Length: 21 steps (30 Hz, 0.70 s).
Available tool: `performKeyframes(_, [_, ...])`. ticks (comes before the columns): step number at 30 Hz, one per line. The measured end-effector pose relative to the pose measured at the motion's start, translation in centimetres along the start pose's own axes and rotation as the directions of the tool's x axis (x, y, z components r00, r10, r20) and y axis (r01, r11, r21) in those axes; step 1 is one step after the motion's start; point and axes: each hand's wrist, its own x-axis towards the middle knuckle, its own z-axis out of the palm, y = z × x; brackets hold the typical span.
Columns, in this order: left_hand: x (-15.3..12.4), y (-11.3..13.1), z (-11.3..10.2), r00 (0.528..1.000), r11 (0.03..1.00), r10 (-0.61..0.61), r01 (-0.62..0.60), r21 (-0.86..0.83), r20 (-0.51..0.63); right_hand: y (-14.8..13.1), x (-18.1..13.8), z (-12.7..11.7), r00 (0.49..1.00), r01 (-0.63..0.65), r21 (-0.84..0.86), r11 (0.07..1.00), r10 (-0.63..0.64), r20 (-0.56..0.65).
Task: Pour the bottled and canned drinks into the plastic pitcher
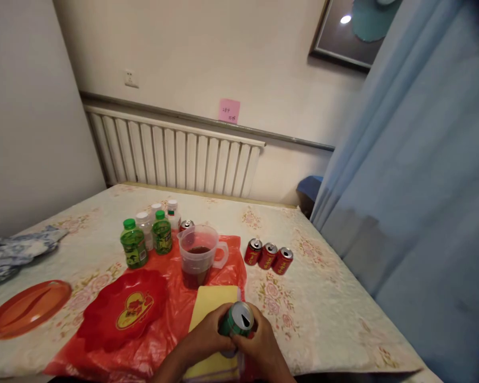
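A green drink can (240, 322) is held upright between both my hands, its top opened with a dark drinking hole. My left hand (214, 331) wraps its left side, and my right hand (262, 340) closes round the right side. Beneath them lies a yellow cloth or pad (211, 303), partly hidden by my hands. Just beyond it stands a clear plastic measuring jug (197, 260) holding brown liquid, its handle to the right. Three red drink cans (269, 256) form a row right of the jug. Another can (187, 225) shows partly behind the jug.
Green-capped bottles (134, 244) and white-capped bottles (144, 229) stand left of the jug. A red scalloped plate (104, 308) lies on a red plastic sheet (175, 314). An orange plate (11, 314) and blue-white cloth (19, 255) are far left. A blue curtain (407, 186) hangs right.
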Motion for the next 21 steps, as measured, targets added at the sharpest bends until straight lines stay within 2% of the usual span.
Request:
performKeyframes(2, [0.6, -0.5, 0.2, 0.999, 0.997, -0.029, 0.031, 0.069, -0.029, 0.5, 0.1, -1.2, 0.996, -0.019, -0.015, 1.0, 0.018, -0.083])
performKeyframes(5, [1.1, -1.8, -0.3, 0.964, 0.943, -0.047, 0.13, 0.307, -0.262, 1.7, 0.9, -3.7, 0.976, -0.055, -0.042, 0.998, 0.045, -0.213])
performKeyframes(7, [1.3, -3.1, -0.9, 0.909, 0.855, 0.067, 0.16, 0.493, -0.412, 2.9, 1.7, -5.7, 0.952, -0.065, -0.071, 0.995, 0.04, -0.304])
performKeyframes(8, [1.2, -3.8, -1.2, 0.887, 0.802, 0.135, 0.165, 0.574, -0.443, 3.6, 2.1, -6.8, 0.936, -0.069, -0.086, 0.994, 0.035, -0.351])
performKeyframes(11, [1.0, -5.7, -1.4, 0.857, 0.648, 0.291, 0.15, 0.747, -0.426, 5.8, 3.7, -9.9, 0.873, -0.109, -0.12, 0.987, 0.037, -0.487])
performKeyframes(14, [0.8, -6.8, -1.3, 0.852, 0.531, 0.365, 0.142, 0.835, -0.377, 7.8, 5.6, -12.8, 0.805, -0.134, -0.143, 0.981, 0.024, -0.592])
performKeyframes(17, [0.8, -7.3, -1.2, 0.852, 0.482, 0.38, 0.15, 0.864, -0.36, 9.4, 7.5, -15.0, 0.752, -0.152, -0.171, 0.974, 0.002, -0.659])
performKeyframes(21, [1.0, -7.3, -1.3, 0.848, 0.477, 0.387, 0.152, 0.866, -0.362, 10.9, 10.0, -16.9, 0.727, -0.176, -0.221, 0.959, -0.024, -0.686])
